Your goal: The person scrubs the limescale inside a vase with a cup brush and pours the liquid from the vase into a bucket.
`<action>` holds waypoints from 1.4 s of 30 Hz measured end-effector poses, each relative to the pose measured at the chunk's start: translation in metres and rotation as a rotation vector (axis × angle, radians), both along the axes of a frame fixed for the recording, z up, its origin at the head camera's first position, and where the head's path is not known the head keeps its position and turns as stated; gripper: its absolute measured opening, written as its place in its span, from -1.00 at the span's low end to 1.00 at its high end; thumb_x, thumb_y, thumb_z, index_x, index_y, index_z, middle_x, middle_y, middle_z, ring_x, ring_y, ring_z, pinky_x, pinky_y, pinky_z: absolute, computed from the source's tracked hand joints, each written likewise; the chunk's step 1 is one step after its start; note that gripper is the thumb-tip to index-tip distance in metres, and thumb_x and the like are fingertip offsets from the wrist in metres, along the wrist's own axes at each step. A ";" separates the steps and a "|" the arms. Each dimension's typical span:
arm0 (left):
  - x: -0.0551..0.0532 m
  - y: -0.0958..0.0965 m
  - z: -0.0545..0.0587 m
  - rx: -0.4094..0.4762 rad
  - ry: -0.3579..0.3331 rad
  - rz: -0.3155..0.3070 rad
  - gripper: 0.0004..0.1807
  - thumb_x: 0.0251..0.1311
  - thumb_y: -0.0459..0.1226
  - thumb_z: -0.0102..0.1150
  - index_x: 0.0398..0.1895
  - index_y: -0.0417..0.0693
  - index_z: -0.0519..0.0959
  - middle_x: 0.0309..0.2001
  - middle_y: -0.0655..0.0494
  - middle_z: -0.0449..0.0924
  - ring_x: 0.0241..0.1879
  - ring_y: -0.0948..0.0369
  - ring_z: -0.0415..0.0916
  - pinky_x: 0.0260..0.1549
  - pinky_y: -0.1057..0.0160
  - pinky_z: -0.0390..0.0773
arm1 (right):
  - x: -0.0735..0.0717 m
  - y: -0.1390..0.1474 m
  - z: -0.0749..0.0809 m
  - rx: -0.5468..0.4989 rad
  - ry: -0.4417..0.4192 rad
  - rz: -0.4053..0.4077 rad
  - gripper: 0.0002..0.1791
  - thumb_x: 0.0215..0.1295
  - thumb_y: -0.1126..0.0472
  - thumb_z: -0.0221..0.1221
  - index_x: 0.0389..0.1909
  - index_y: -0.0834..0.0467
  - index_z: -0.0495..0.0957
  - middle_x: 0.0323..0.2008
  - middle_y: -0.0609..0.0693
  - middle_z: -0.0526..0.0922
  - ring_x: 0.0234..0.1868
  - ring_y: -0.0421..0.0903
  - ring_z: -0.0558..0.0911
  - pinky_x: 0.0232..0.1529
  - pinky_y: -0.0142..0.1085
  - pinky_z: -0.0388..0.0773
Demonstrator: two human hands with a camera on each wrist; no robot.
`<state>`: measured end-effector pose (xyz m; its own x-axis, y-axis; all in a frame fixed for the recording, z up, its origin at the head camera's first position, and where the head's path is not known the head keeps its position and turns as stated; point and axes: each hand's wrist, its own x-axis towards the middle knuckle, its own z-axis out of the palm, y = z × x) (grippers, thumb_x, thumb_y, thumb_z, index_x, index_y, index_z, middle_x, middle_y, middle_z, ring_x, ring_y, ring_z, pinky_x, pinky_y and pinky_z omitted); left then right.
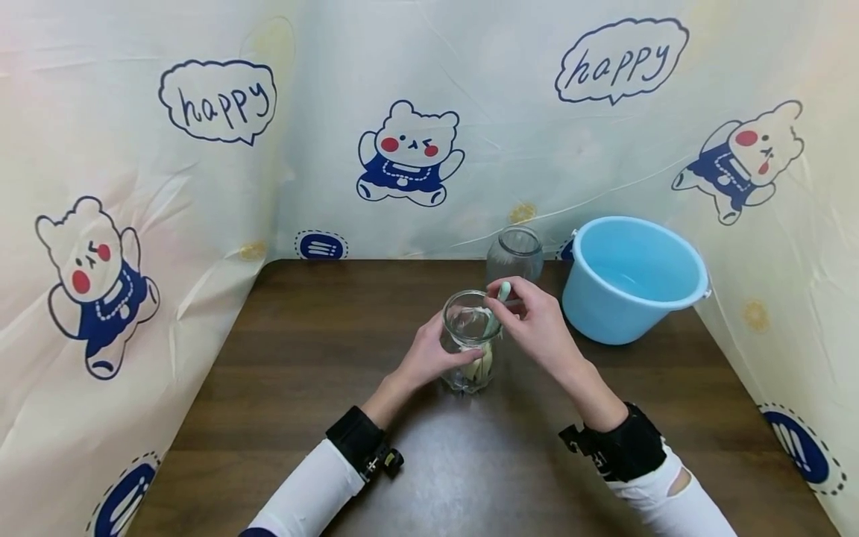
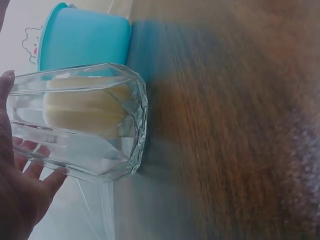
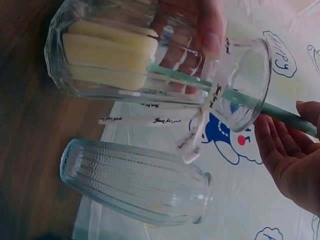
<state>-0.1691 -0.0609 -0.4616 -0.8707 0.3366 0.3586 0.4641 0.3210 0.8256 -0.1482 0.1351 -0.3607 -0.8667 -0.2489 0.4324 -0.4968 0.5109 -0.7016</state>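
Got both hands busy on my feed. My left hand [image 1: 429,354] is wrapped around the jar [image 1: 458,326], thumb across the near side, fingers on the far side. It's roughly upright over the middle of the counter [image 1: 322,358], though I can't really tell if the base is touching. My right hand [image 1: 539,324] is pinching the green handle of the brush [image 3: 182,77], thumb against fingers, just above the rim. The handle goes down through the mouth and the pale yellow head sits inside, low in the jar. There's a printed ribbon [image 3: 191,142] tied round the neck with its bow hanging outside. Beyond my right hand a ribbed vase [image 1: 513,261] stands at the back, and right of that there's a blue bucket [image 1: 617,317]. Backdrop [image 1: 496,67] is all bears and "happy" bubbles lol.
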 end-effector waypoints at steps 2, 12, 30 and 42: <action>-0.003 0.000 -0.001 -0.009 -0.009 0.005 -0.21 -0.09 -0.05 0.49 0.27 -0.04 0.42 0.11 0.00 0.56 0.12 0.12 0.45 0.12 0.01 0.47 | -0.001 -0.001 0.000 -0.008 0.006 0.001 -0.73 0.32 0.10 0.21 -0.06 0.15 0.60 -0.17 -0.01 0.66 -0.25 -0.14 0.64 -0.24 -0.18 0.69; -0.021 -0.002 -0.021 -0.007 0.006 0.041 -0.22 -0.15 0.08 0.48 0.22 0.13 0.45 0.08 0.16 0.59 0.11 0.24 0.45 0.12 0.01 0.46 | -0.006 -0.003 -0.001 -0.005 -0.013 -0.023 -0.71 0.31 -0.02 0.20 -0.13 0.08 0.66 -0.31 -0.02 0.74 -0.39 -0.19 0.61 -0.42 -0.27 0.63; -0.024 -0.001 -0.022 0.004 0.048 0.034 -0.20 -0.17 -0.04 0.53 0.23 -0.01 0.46 0.05 0.05 0.60 0.05 0.20 0.48 0.03 0.05 0.54 | -0.005 -0.014 0.038 -0.062 0.051 -0.032 -0.65 0.36 -0.07 0.13 -0.23 0.14 0.67 -0.42 0.02 0.69 -0.43 -0.17 0.59 -0.38 -0.28 0.62; -0.024 -0.003 -0.020 -0.028 0.035 0.050 -0.19 -0.22 0.09 0.51 0.18 0.05 0.49 0.03 0.15 0.61 0.02 0.30 0.48 0.03 0.16 0.54 | -0.006 -0.016 0.039 -0.016 0.055 -0.039 -0.72 0.39 0.03 0.11 -0.31 0.14 0.68 -0.43 0.00 0.71 -0.47 -0.22 0.59 -0.43 -0.35 0.61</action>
